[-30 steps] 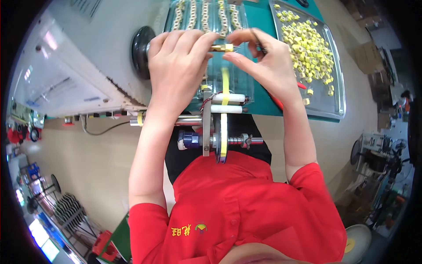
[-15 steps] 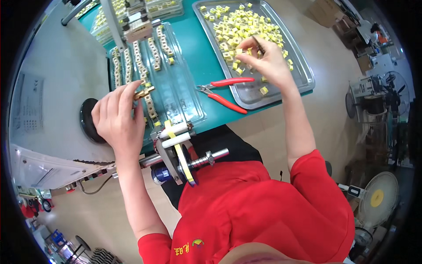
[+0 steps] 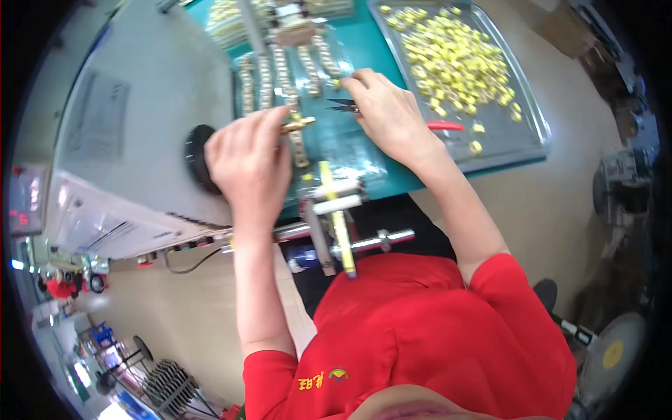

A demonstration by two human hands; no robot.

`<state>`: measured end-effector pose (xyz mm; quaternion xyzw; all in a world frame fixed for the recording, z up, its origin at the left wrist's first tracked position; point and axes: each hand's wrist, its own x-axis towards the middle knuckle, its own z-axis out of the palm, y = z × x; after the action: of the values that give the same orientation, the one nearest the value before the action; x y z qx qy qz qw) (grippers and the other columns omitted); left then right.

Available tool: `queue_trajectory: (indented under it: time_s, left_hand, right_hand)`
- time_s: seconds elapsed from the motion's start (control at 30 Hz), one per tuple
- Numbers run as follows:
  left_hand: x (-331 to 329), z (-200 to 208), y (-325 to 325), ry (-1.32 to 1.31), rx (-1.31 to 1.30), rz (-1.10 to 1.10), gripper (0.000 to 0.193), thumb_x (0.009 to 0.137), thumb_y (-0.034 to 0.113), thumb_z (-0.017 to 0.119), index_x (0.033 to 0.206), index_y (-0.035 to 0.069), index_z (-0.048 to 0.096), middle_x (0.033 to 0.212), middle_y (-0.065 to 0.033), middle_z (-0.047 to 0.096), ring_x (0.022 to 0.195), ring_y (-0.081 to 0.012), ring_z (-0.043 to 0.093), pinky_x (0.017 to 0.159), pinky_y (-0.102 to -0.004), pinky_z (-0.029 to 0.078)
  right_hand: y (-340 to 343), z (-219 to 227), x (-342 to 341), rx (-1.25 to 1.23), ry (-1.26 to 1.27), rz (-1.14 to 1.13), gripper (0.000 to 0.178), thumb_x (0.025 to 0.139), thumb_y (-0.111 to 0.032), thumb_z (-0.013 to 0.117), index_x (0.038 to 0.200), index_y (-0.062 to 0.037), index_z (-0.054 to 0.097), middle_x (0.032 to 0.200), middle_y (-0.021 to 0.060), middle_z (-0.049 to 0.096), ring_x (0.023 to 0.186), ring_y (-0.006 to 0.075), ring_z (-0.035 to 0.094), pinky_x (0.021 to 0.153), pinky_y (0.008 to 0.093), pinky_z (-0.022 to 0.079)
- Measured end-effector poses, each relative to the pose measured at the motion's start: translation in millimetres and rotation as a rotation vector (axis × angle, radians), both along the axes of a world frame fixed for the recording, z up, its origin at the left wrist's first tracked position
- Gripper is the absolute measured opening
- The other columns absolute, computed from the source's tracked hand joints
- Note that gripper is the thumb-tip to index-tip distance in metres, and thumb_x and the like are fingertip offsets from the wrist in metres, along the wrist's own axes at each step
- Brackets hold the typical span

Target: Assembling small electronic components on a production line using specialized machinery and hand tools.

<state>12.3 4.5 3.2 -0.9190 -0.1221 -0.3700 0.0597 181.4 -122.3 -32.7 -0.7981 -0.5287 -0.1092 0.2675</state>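
Left hand [image 3: 246, 159] curled at brass fitting [image 3: 298, 124], hold unclear; jutting scissors [image 3: 346, 109], gripped by my right hand [image 3: 389, 117], could snag component rows [image 3: 309, 71].

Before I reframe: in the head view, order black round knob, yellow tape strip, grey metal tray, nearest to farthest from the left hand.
1. Black round knob, just left of the left hand
2. Yellow tape strip, right, toward the body
3. Grey metal tray, farther right
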Motion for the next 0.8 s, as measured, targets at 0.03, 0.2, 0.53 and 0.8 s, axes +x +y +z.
queue_trajectory:
  time_s: [0.03,0.2,0.53,0.8]
  left_hand:
    - [2,-1,-1,-0.015,0.009,-0.014,0.036,0.070,0.002,0.068,0.103,0.016,0.066,0.095,-0.0003,0.066,0.092,-0.0201,0.062,0.086,-0.0371,0.041]
    - [-7,-8,1,-0.156,-0.209,-0.133,0.024,0.072,0.008,0.063,0.096,0.008,0.065,0.089,-0.0087,0.064,0.088,-0.0273,0.061,0.083,-0.0407,0.047]
    - [-14,-19,1,-0.219,-0.105,-0.131,0.012,0.080,0.015,0.056,0.091,0.010,0.058,0.089,-0.0029,0.057,0.091,-0.0196,0.057,0.090,-0.0360,0.042]
    - [-7,-9,1,-0.223,-0.122,-0.169,0.020,0.080,0.013,0.055,0.099,0.008,0.061,0.095,-0.0042,0.059,0.093,-0.0198,0.058,0.091,-0.0362,0.041]
  right_hand:
    - [11,-6,1,-0.033,-0.018,-0.034,0.033,0.077,-0.002,0.065,0.110,-0.0049,0.059,0.107,0.0165,0.060,0.097,0.0352,0.062,0.083,0.0428,0.053]
    - [31,-6,-1,-0.309,-0.007,-0.060,0.020,0.089,-0.010,0.050,0.105,-0.0025,0.059,0.105,0.0208,0.062,0.100,0.0389,0.061,0.080,0.0465,0.050]
    - [17,-23,-5,0.023,0.250,0.089,0.035,0.081,0.004,0.061,0.114,-0.0010,0.053,0.101,0.0179,0.059,0.096,0.0358,0.059,0.083,0.0402,0.046]
    - [-1,-9,-17,-0.044,0.096,0.074,0.014,0.087,-0.005,0.063,0.098,0.0032,0.060,0.102,0.0172,0.056,0.094,0.0343,0.057,0.081,0.0402,0.045]
